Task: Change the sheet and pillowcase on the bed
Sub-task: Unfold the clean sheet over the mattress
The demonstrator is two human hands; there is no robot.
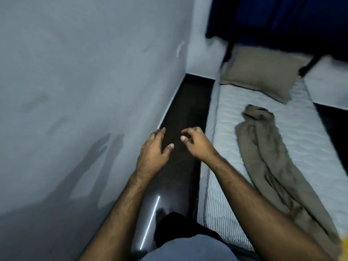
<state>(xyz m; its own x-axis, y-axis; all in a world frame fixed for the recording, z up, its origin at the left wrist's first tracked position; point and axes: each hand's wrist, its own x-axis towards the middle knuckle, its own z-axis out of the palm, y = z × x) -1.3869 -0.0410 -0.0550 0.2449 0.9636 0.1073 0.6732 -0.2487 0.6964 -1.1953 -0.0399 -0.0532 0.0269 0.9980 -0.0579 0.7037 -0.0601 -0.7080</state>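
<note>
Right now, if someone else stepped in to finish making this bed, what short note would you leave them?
Left hand and right hand: both hold nothing, hovering over the dark floor strip between wall and bed.
White quilted mattress: bare, no sheet on it.
Crumpled olive-brown cloth: lying lengthwise on the mattress.
Tan pillow: at the head end.
Left: spread and tuck the sheet; pillowcase state unclear.

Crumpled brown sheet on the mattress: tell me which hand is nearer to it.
Right. The right hand hovers over the dark floor just off the mattress edge, a short way from the crumpled brown sheet. The left hand is farther, toward the wall.
</note>
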